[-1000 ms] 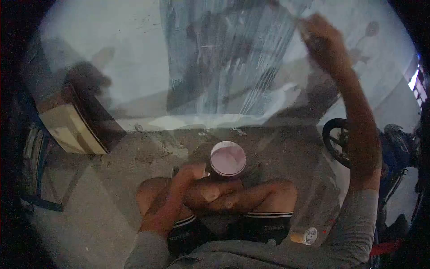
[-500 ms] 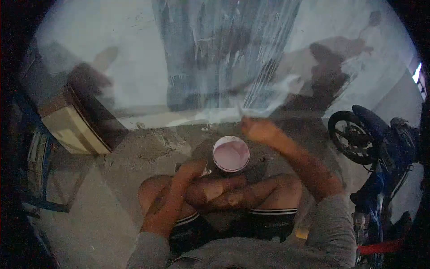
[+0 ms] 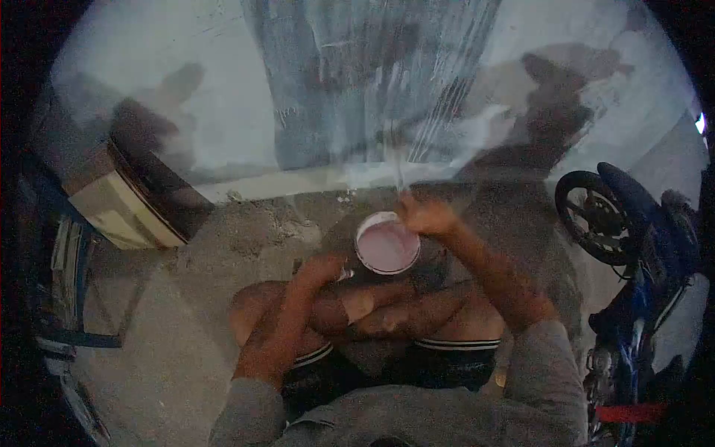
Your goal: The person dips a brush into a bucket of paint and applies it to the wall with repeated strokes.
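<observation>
A round white tub (image 3: 361, 257) with pale pink paint (image 3: 389, 248) inside stands on the floor before my crossed legs. My right hand (image 3: 426, 216) is closed at the tub's upper right, on a thin, blurred tool (image 3: 399, 175) that points up toward the wall; its kind is unclear. My left hand (image 3: 324, 270) is closed just left of the tub, over my leg. A small pale object (image 3: 345, 274) shows at its fingers, too blurred to name. Ahead, the wall has a streaky grey-blue patch (image 3: 365, 82) between whiter areas.
A cardboard box (image 3: 123, 212) leans at the left, near a blue metal frame (image 3: 82, 340). A motorbike (image 3: 640, 253) stands on the right, its wheel toward the wall. Rough debris (image 3: 272, 223) lies on the floor along the wall's foot.
My right hand has moved slightly down relative to the tub and is now at its rim. The view has shifted a little, and the tub appears slightly higher and further right.
</observation>
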Demonstrator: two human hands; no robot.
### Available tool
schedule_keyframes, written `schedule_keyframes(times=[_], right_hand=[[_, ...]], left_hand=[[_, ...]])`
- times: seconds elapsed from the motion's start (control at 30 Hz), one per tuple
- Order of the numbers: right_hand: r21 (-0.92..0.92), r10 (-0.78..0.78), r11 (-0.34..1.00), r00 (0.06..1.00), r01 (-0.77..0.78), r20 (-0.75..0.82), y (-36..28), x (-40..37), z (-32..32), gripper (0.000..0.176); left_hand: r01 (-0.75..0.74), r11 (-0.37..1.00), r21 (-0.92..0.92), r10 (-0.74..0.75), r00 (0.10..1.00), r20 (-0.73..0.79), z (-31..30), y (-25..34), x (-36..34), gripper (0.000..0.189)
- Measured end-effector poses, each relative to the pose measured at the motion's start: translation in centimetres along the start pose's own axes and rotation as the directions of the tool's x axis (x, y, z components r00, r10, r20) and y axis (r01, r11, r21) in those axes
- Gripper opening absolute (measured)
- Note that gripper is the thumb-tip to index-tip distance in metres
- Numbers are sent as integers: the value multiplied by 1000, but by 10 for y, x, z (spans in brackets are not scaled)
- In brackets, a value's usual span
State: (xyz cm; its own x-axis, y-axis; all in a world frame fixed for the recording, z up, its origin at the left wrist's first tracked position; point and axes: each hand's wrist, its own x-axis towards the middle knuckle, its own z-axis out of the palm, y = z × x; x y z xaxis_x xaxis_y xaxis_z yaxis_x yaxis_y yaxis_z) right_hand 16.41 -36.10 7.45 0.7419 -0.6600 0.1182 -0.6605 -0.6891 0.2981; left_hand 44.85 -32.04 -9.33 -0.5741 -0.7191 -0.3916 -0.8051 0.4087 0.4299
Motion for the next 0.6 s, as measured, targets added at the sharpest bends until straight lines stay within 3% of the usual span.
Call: schedule_keyframes(times=[0.07,0.13,0.17,0.2,0.3,0.33,0.4,0.43,0.5,0.53,0.6], right_hand=[[152,57,986,995,-69,84,-6,0,14,38],[93,-35,995,987,21,155,-1,1,24,38],[100,-37,995,987,21,157,6,3,14,38],[62,1,998,998,-5,58,20,4,3,38],[-25,68,997,964,-77,-257,44,4,-71,26],[-20,68,997,968,-75,-242,43,0,-97,26],[-179,26,973,837,-147,-547,43,-3,-132,34],[-177,26,974,840,-144,-542,44,-3,-128,34],[-190,42,972,894,-140,-445,44,-2,-109,38],[-16,173,982,940,-186,-295,41,0,-80,39],[193,293,935,954,-298,57,27,0,0,40]], left_hand=[[30,1000,-8,-30,999,-11,-2,1,-2,45],[62,998,-27,-62,998,-15,-2,7,-3,45],[90,996,-22,-90,996,-14,-8,14,-6,34],[114,993,-12,-115,993,-13,-15,21,-8,26],[202,979,36,-205,974,99,-49,48,-20,27],[199,980,26,-200,973,111,-46,47,-17,27],[184,982,-40,-181,981,71,-37,42,-9,27],[184,982,-45,-180,981,76,-32,37,-10,27],[7,1000,1,-7,999,-49,-26,26,-13,30],[7,1000,3,-7,999,-47,-29,29,-10,30],[196,980,-39,-188,970,157,-39,38,-4,38]])
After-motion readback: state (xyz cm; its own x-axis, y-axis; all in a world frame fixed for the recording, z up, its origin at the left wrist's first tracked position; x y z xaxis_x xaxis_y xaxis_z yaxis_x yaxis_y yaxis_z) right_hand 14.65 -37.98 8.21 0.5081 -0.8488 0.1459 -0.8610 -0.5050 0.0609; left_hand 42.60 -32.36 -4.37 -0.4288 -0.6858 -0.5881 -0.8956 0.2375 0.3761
